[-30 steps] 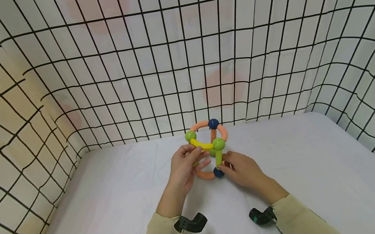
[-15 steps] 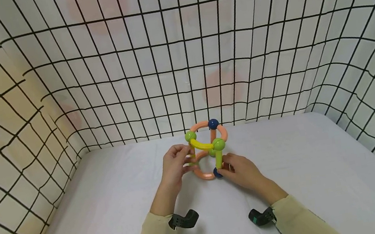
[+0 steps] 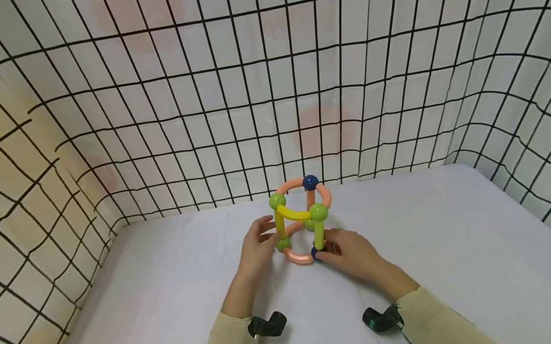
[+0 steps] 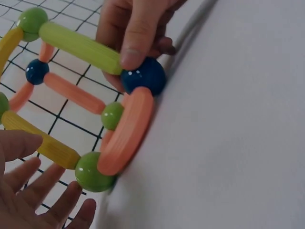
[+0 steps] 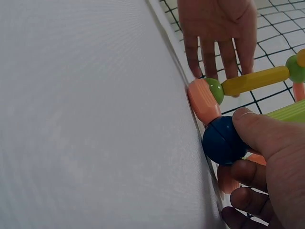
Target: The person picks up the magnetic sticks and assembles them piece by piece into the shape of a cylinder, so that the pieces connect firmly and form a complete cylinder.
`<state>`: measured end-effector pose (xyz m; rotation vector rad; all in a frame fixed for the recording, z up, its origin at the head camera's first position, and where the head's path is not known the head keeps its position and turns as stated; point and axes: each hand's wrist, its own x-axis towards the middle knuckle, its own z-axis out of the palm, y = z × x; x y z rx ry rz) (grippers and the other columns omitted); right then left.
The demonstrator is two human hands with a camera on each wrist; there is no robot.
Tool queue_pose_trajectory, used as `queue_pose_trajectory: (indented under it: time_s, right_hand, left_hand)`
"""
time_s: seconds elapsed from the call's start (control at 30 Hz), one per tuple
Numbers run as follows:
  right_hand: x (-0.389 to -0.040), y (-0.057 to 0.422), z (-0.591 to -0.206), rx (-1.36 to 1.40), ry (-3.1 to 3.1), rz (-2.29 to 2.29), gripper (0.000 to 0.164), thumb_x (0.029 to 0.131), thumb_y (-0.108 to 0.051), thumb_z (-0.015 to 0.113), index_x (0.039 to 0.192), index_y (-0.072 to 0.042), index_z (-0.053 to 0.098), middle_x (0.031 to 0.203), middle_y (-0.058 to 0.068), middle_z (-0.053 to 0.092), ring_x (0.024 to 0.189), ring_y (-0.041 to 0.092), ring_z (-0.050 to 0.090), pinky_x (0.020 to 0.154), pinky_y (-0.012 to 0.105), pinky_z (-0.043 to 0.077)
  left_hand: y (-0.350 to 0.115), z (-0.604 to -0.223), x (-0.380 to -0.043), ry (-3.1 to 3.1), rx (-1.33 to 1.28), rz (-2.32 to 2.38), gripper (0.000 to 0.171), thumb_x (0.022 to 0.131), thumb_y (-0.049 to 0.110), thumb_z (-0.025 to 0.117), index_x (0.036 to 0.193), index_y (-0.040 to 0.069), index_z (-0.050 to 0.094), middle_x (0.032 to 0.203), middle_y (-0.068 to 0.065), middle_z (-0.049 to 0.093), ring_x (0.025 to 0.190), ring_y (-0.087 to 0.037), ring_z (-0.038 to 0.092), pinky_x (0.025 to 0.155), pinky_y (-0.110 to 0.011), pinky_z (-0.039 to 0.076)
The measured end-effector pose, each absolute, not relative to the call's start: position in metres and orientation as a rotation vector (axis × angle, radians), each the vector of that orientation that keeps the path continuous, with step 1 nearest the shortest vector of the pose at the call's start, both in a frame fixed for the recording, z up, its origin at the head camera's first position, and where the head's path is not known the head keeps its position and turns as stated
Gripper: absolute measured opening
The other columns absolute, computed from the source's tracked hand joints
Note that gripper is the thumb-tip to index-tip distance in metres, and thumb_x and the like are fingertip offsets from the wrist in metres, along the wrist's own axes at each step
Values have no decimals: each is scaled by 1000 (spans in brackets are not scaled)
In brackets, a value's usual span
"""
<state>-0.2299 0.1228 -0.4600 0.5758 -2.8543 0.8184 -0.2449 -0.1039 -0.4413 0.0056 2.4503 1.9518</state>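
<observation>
A frame of magnetic rods and balls stands on the white table. Low at its near right, my right hand (image 3: 352, 249) pinches the dark blue ball (image 4: 144, 76) between thumb and fingers, where the light green rod (image 3: 319, 235) meets it. My left hand (image 3: 257, 248) is beside the frame's left side, fingers spread and relaxed, close to the upright yellow rod (image 4: 53, 149) and the lower green ball (image 4: 94, 171); whether it touches them I cannot tell. A curved orange rod (image 4: 127, 133) joins that green ball to the blue one. On top, a curved yellow rod (image 3: 293, 215) links two green balls.
White cloth covers the table (image 3: 410, 229). A white backdrop with a black grid (image 3: 223, 97) rises behind and on both sides. A dark wrist device (image 3: 268, 326) sits on each forearm.
My left hand has drawn off the top curved yellow rod, moving left and a little down to beside the upright yellow rod. The right hand keeps its pinch low on the frame.
</observation>
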Motion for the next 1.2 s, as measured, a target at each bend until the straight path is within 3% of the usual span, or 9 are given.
queue_pose_trajectory:
  time_s: [0.1, 0.2, 0.57, 0.93, 1.2]
  right_hand:
    - [-230, 123, -460, 579, -2857, 827, 21, 89, -36, 74, 95, -19, 63, 73, -8, 52, 65, 9, 45, 59, 23, 34]
    - [-231, 123, -460, 582, -2855, 833, 20, 89, -36, 74, 95, -20, 63, 72, -9, 52, 65, 9, 45, 59, 23, 35]
    - [-233, 131, -460, 544, -2845, 848, 20, 89, -34, 75, 93, -18, 63, 74, -7, 53, 67, 10, 46, 60, 23, 36]
    - [-241, 144, -467, 483, -2853, 932, 22, 91, -36, 72, 102, -18, 66, 77, -5, 55, 70, 12, 46, 62, 27, 37]
    - [-242, 149, -467, 488, -2820, 942, 22, 91, -34, 73, 102, -17, 67, 78, -5, 55, 70, 11, 47, 62, 26, 37]
  left_hand:
    - [-105, -446, -244, 2474, 121, 1866, 46, 99, 18, 60, 144, 17, 49, 139, -11, 60, 133, -32, 52, 109, -52, 45]
    - [-105, -449, -244, 2477, 189, 1841, 43, 100, 18, 58, 143, 15, 52, 133, -11, 63, 134, -34, 50, 110, -56, 41]
    - [-107, -452, -246, 2478, 206, 1827, 37, 96, 12, 63, 133, 7, 61, 122, -12, 68, 121, -26, 59, 109, -52, 42]
    - [-103, -454, -243, 2525, 246, 1749, 32, 94, 12, 65, 126, 11, 67, 115, -8, 72, 112, -24, 63, 101, -46, 48]
    - [-102, -452, -240, 2535, 306, 1729, 33, 93, 13, 68, 126, 10, 67, 121, -8, 71, 115, -26, 64, 98, -46, 50]
